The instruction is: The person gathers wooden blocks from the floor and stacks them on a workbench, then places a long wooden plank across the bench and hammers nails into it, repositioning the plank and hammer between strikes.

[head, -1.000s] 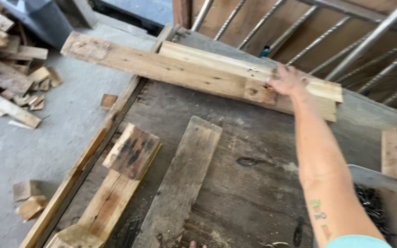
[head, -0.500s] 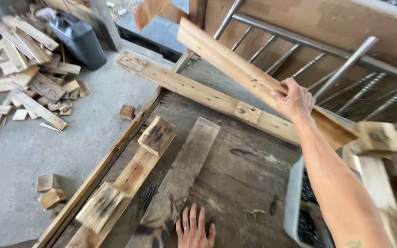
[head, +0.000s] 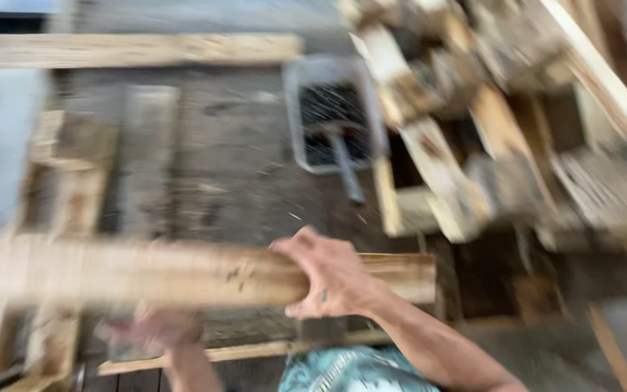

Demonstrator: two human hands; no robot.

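The view is blurred by motion. My right hand grips a long pale wooden plank that lies level across the lower part of the view, close to my body. My left hand is below the plank, blurred, near its underside; whether it touches the plank I cannot tell. Under the plank lies a dark weathered wooden table.
A grey tray with dark small pieces and a hammer-like tool sits on the table. A heap of stacked wood scraps fills the right. Another long plank lies along the far edge. Shorter boards lie at the left.
My right hand has carried the plank from the far rail down and toward me, now level in front of my body. The camera has swung right. My left hand has lifted off the table.
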